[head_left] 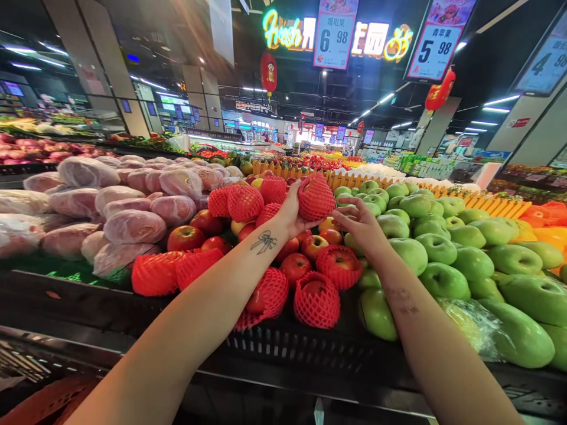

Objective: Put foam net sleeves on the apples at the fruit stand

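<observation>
My left hand holds up an apple in a red foam net, its fingers and palm around the left side and underside. Just right of that apple is my right hand, fingers spread and slightly curled; its fingertips come close to the net, and I cannot tell whether they touch. Below both hands lie loose red apples, some bare and some in red foam nets. My left forearm crosses in front of part of this pile and hides it.
Green apples are heaped on the right, with a crumpled clear plastic bag at their front. Wrapped pinkish fruit is piled on the left. A black display edge runs along the front. Price signs hang overhead.
</observation>
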Available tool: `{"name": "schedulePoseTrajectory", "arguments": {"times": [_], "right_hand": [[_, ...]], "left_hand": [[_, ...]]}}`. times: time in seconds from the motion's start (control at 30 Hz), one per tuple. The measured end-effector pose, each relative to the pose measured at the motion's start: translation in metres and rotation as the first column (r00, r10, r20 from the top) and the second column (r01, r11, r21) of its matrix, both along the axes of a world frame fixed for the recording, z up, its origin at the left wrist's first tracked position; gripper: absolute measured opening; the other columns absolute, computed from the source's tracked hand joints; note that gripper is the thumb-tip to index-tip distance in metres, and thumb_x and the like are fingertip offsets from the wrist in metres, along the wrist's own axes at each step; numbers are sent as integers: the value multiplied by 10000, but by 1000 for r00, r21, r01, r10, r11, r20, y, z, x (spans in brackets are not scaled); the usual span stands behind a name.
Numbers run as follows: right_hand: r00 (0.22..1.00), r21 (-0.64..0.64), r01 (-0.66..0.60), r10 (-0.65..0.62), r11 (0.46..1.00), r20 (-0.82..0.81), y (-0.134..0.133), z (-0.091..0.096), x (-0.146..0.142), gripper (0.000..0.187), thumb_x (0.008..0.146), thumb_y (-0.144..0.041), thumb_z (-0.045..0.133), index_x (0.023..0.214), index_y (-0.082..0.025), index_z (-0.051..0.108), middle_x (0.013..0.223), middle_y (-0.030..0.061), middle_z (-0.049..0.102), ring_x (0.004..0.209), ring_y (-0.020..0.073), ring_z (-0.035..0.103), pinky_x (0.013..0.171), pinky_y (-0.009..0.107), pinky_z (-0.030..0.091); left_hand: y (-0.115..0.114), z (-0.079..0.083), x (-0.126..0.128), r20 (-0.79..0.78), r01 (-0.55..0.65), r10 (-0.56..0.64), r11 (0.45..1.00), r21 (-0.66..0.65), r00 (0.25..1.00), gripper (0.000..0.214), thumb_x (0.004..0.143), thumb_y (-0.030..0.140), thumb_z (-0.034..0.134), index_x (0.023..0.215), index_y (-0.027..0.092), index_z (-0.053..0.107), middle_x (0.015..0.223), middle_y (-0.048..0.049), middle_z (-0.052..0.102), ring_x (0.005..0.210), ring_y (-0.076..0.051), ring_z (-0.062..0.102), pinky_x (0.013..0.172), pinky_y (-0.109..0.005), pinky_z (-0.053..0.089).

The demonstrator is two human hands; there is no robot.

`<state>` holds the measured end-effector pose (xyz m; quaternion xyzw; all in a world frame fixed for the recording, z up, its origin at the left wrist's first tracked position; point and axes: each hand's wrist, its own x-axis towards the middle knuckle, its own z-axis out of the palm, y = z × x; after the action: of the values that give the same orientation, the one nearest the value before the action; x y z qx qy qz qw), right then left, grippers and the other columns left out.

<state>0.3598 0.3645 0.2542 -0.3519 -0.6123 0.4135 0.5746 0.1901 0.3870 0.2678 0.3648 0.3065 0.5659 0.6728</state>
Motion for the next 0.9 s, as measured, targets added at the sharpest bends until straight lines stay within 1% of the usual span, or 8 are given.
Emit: {"name": "schedulePoseTrajectory", "arguments": {"times": [0.1, 0.2, 0.37, 0.53, 0.6, 0.7, 0.8, 0.9], "right_hand": [[998, 67, 39, -43, 997, 47, 2, -4, -3, 563, 572, -444, 905, 1013, -259, 607, 863, -25, 689, 650, 121, 622, 614, 275, 524], [996, 83, 68, -72, 994, 49, 3, -6, -2, 558, 591, -423, 893, 1044, -264, 610, 924, 0, 690, 698, 137, 635, 628, 286, 529], [989, 88, 89, -99, 992, 114, 4, -6, -1, 594, 592, -437, 884, 1090, -273, 605, 1021, 23, 696, 764, 165, 667, 688, 328, 557], [988, 101, 60, -74, 993, 136, 4, -6, -3, 569, 591, -414, 892, 1063, -262, 612, 1067, 26, 697, 832, 181, 692, 770, 359, 578], [990, 102, 58, -70, 993, 122, 4, -6, -3, 579, 566, -426, 914, 1033, -260, 616, 1044, 23, 705, 795, 178, 688, 719, 347, 586], [992, 59, 102, -106, 993, 69, 3, -5, 0, 534, 512, -480, 940, 872, -239, 628, 835, 5, 694, 644, 154, 631, 576, 313, 568], [997, -2, 69, -69, 998, 15, 2, -3, 3, 467, 522, -534, 924, 712, -215, 640, 683, 4, 650, 618, 141, 594, 564, 295, 560], [996, -43, -21, 17, 999, -90, 0, 0, 3, 433, 508, -470, 939, 682, -213, 637, 722, -9, 659, 712, 135, 621, 675, 285, 584]], "left_hand": [[15, -8, 1, -35, -3, 1, 999, -43, 999, 545, 911, 693, 441, 1049, 217, 668, 1030, -115, 760, 1002, -269, 705, 784, -388, 590], [25, -13, 6, -83, -67, 60, 994, -83, 995, 497, 906, 676, 501, 1047, 226, 655, 1044, -111, 760, 1040, -266, 700, 803, -390, 592], [21, -10, 10, -31, -124, 121, 987, -107, 992, 488, 955, 656, 423, 1063, 228, 632, 1023, -88, 765, 1016, -238, 710, 788, -359, 604], [8, -5, 8, -5, -61, 60, 996, -62, 998, 577, 953, 700, 356, 1114, 220, 634, 960, -83, 763, 923, -222, 720, 687, -299, 606], [4, -5, 6, -14, -9, 9, 1000, -9, 1000, 618, 921, 741, 375, 1087, 215, 652, 930, -84, 758, 901, -231, 719, 653, -287, 597], [-1, -3, 3, -45, 105, -100, 987, 118, 994, 656, 824, 799, 488, 1038, 210, 680, 894, -88, 749, 892, -261, 717, 678, -325, 594], [-4, -1, 1, -98, 178, -163, 969, 173, 982, 576, 777, 719, 615, 1040, 210, 682, 887, -87, 749, 901, -279, 719, 757, -374, 583], [-5, 0, 1, -131, 171, -148, 967, 189, 980, 443, 776, 577, 669, 1030, 215, 672, 906, -75, 757, 922, -270, 715, 828, -387, 555]]}}
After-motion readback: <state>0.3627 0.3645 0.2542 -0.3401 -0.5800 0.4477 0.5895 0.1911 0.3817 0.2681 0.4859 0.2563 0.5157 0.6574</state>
